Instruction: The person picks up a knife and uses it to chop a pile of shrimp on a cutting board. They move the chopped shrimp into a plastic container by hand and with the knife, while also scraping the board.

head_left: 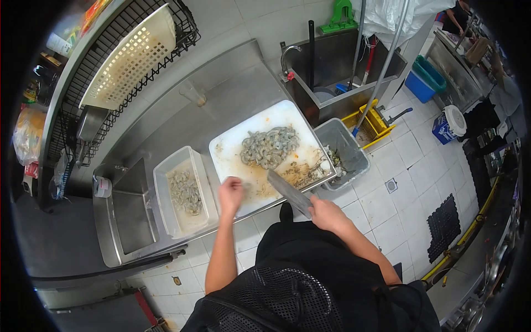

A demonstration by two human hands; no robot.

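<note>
My right hand grips the handle of a broad-bladed knife, its blade reaching over the front edge of the white cutting board. A heap of grey raw shrimp lies in the middle of the board, with brownish scraps spread in front of it. Over the board's near left corner, my left hand is closed with fingers curled; whatever it may hold is blurred. To the left stands a translucent plastic tub, with more shrimp in cloudy liquid.
A grey bin with scraps stands against the counter's right end. Beyond it are a mop sink and a yellow mop bucket. A steel sink basin is at far left, below a wire rack. Another person is far right.
</note>
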